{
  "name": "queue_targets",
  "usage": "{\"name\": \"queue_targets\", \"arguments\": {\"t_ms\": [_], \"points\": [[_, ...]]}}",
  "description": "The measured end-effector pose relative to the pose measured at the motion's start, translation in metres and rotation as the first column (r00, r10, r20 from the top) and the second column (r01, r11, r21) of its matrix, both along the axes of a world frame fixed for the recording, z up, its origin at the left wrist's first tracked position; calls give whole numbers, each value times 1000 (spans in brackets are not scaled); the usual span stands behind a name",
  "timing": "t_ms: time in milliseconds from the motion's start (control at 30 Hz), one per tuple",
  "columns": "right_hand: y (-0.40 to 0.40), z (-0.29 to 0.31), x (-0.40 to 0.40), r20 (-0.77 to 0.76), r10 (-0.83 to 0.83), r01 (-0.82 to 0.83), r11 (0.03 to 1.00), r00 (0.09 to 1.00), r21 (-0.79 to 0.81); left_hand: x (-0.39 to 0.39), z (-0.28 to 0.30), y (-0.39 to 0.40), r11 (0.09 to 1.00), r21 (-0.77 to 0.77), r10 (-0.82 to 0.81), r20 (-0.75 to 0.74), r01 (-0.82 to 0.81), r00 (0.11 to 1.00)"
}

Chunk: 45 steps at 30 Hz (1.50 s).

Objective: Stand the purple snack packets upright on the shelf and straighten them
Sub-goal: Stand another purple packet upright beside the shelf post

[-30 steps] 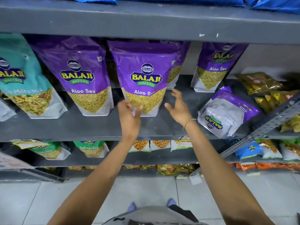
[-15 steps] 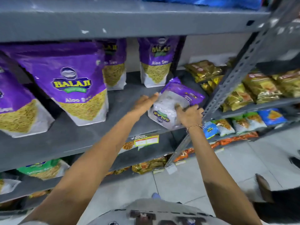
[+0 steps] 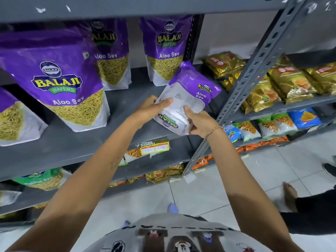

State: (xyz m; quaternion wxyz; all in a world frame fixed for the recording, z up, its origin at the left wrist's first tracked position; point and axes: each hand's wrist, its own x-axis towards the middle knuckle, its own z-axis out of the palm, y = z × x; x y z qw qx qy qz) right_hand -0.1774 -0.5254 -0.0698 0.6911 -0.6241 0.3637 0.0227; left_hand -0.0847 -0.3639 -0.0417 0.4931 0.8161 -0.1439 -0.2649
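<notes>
A purple Aloo Sev packet (image 3: 189, 93) is tilted, back side up, over the right end of the grey shelf (image 3: 76, 148). My left hand (image 3: 154, 108) grips its left edge and my right hand (image 3: 200, 122) grips its lower right corner. Other purple packets stand upright on the shelf: a big one at front left (image 3: 60, 79), one behind it (image 3: 111, 57), one at the back (image 3: 167, 50), and a partly cropped one at the far left (image 3: 12, 117).
A slotted grey metal upright (image 3: 254, 70) rises just right of the held packet. Gold packets (image 3: 225, 64) and other snack bags (image 3: 269, 124) fill the shelves beyond it. A price tag (image 3: 154, 147) hangs on the shelf edge. Another person's bare foot (image 3: 290, 195) is on the tiled floor at right.
My view and both hands shifted right from the upright packet to the fallen one. Both hands have taken hold of it and raised it off the shelf, tilting it up.
</notes>
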Motion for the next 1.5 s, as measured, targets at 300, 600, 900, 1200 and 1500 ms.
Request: {"name": "queue_targets", "arguments": {"t_ms": [300, 600, 900, 1200, 1500], "points": [[16, 9, 24, 370, 93, -26, 983, 925, -182, 9, 10, 47, 985, -164, 75, 179, -46, 981], [20, 14, 93, 439, 410, -149, 844, 800, -516, 43, -13, 40, 925, -135, 379, 274, -355, 884], [-1, -16, 115, 308, 525, -363, 815, 794, -452, 7, -51, 22, 837, -270, 548, 407, -477, 731], [34, -31, 72, 458, 264, -79, 920, 849, -384, -22, -41, 3, 941, -260, 280, 231, -218, 932], [38, -34, 55, 540, 282, 87, 824, 793, -559, 28, -37, 36, 930, -261, 309, 172, -260, 935]]}}
